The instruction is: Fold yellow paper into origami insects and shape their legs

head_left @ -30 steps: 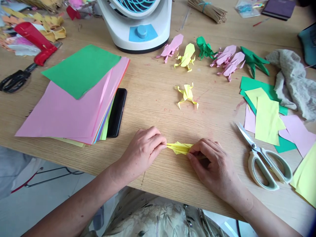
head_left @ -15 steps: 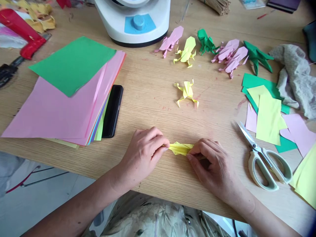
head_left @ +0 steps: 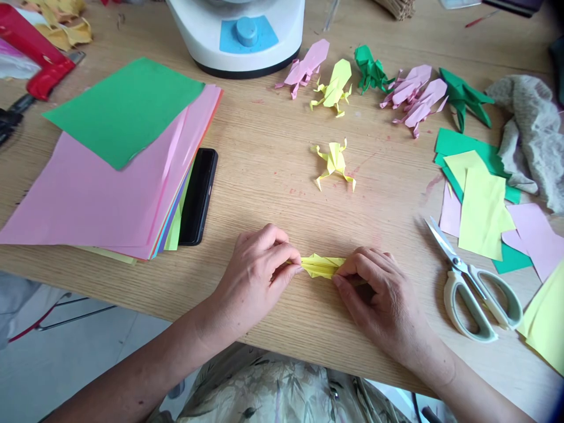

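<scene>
A narrow folded piece of yellow paper lies on the wooden table near its front edge. My left hand pinches its left end with closed fingers. My right hand presses and grips its right end, fingers curled over it. A finished yellow paper frog sits just beyond the hands.
A row of pink, yellow and green paper frogs lies at the back. A stack of coloured sheets and a black phone are on the left. White-handled scissors and paper scraps are on the right. A white fan base stands behind.
The camera view has tilted down a little. My left fingers have closed in slightly along the yellow paper's left end; my right hand has stayed put.
</scene>
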### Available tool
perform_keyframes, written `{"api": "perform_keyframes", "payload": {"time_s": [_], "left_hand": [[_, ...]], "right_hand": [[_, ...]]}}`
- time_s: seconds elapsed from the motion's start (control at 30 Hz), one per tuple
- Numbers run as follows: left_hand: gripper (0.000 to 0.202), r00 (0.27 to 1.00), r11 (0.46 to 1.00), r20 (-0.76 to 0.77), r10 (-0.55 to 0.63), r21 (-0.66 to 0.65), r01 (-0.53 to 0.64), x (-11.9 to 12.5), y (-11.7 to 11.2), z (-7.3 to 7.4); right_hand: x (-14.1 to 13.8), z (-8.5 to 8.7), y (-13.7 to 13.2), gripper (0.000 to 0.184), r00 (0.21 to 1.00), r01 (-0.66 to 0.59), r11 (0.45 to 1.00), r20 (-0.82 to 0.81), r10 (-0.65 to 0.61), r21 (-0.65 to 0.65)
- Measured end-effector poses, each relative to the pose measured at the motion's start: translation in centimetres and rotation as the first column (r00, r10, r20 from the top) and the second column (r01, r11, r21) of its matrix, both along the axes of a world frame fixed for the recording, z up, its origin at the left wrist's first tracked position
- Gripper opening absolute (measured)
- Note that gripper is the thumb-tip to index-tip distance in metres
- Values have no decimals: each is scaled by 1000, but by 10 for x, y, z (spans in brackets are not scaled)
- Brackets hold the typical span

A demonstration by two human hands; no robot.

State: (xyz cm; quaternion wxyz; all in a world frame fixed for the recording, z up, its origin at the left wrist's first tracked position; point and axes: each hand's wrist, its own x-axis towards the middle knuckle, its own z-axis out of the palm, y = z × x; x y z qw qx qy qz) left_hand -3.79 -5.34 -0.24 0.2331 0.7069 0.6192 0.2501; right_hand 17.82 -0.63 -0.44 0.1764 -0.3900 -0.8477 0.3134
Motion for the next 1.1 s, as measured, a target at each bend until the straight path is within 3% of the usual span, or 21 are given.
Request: {"api": "perform_keyframes", "payload": {"time_s": [0.83, 1.1], "left_hand": [[8, 989, 999, -139, 44, 4, -44, 10, -1, -4], [9, 979, 999, -200, 37, 6, -36, 13, 1, -1]], "right_hand": [[-9, -2, -4, 16, 983, 138, 987, 109, -146, 85], [-2, 1, 0, 10, 988, 127, 992, 84, -127, 9]]}}
